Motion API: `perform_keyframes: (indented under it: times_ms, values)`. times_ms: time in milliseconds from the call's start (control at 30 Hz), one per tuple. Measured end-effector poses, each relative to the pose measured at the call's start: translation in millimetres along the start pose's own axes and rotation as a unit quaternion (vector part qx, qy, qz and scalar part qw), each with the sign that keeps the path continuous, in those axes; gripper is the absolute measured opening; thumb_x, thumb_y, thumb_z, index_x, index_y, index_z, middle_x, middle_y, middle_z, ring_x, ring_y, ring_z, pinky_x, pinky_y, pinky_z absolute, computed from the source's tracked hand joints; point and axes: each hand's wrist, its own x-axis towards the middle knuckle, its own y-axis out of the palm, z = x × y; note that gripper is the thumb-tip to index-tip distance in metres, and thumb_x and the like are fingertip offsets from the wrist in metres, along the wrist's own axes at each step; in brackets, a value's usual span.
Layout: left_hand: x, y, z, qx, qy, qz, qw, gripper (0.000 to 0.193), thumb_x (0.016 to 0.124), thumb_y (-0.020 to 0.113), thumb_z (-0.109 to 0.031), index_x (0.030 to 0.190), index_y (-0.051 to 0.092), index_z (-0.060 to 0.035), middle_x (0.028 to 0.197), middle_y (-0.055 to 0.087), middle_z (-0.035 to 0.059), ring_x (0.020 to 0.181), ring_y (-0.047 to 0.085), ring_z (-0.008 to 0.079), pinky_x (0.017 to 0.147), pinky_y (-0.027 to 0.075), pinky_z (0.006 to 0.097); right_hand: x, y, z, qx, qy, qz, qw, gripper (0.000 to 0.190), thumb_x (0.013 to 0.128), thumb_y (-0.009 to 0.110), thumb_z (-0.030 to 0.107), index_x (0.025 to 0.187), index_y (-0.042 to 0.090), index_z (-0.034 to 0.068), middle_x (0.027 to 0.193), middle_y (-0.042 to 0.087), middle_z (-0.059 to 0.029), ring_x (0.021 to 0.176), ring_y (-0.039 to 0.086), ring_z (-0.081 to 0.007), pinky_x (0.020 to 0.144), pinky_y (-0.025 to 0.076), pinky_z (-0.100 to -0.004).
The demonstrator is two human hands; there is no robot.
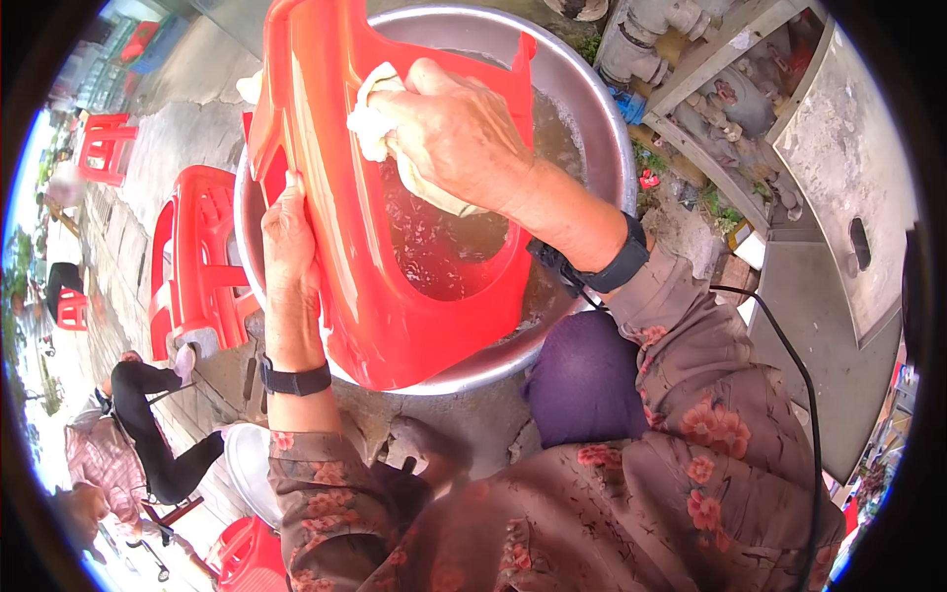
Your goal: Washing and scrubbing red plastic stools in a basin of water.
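A red plastic chair [355,296] is tilted over a large round metal basin [607,126]. Murky, sudsy water [444,244] shows through the opening in the chair. My left hand [288,240] grips the chair's edge on the left, thumb laid along its surface. In my right hand [459,137] is a bunched pale cloth [373,111], pressed against the inner edge of the chair's frame. One end of the cloth hangs down below my palm. The far end of the chair runs out of the top of the view.
Another red plastic chair [200,259] lies left of the basin. Beyond it stand more red chairs [106,148]. A seated person [140,436] is at the lower left, near a metal bowl [251,466]. Pipes [651,37] and a grey panel [806,318] flank the right side.
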Motion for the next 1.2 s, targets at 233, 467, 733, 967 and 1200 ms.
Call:
perform_keyframes:
  times_ms: [233,467,733,967,1200]
  values:
    - [-4.5,15.2,-5.8,-0.011,-0.007,0.015,1.0,0.037,0.097,0.045,-0.03,0.106,0.061,0.0026,0.093,0.066,0.011,0.079,0.064,0.0152,0.067,0.052,0.0269,8.3,19.8,-9.7,-0.033,0.062,0.064,0.995,0.018,0.076,0.056,0.014,0.092,0.064,0.016,0.083,0.056,-0.0167,0.075,0.059,-0.0341,0.065,0.042,-0.0458]
    - [8.0,5.4,0.0,-0.025,-0.012,0.004,1.0,0.039,0.095,0.049,-0.033,0.11,0.058,0.0025,0.1,0.064,0.0118,0.086,0.062,0.0167,0.074,0.053,0.0289,-33.1,31.5,-74.4,-0.027,0.182,0.056,0.981,0.021,0.079,0.054,0.016,0.096,0.064,0.011,0.087,0.06,-0.0206,0.08,0.06,-0.039,0.074,0.047,-0.047]
    - [6.0,6.9,7.0,-0.019,0.005,-0.002,1.0,0.038,0.096,0.047,-0.033,0.102,0.062,0.0019,0.09,0.066,0.0102,0.076,0.063,0.0147,0.065,0.052,0.0266,-70.0,-3.1,-136.1,0.014,0.361,0.14,0.922,0.024,0.078,0.058,0.015,0.099,0.067,0.008,0.087,0.066,-0.0197,0.082,0.065,-0.0323,0.071,0.05,-0.0402]
    - [15.3,-16.6,7.6,-0.005,-0.015,-0.003,1.0,0.037,0.095,0.048,-0.036,0.106,0.06,-0.0024,0.091,0.065,0.0066,0.074,0.062,0.0135,0.062,0.053,0.0269,-63.6,-42.2,-91.4,0.377,0.333,-0.069,0.862,0.023,0.082,0.064,0.012,0.097,0.064,-0.005,0.084,0.067,-0.0083,0.071,0.063,-0.0109,0.062,0.05,-0.0267]
    - [15.0,-41.7,7.9,0.028,0.063,-0.049,0.996,0.042,0.093,0.05,-0.042,0.106,0.061,-0.0035,0.077,0.061,0.0009,0.067,0.059,0.0112,0.063,0.05,0.0254,10.0,-153.3,-13.2,0.417,0.153,-0.167,0.88,0.015,0.084,0.056,0.005,0.094,0.062,-0.005,0.081,0.065,-0.0066,0.07,0.061,-0.0097,0.062,0.049,-0.0215]
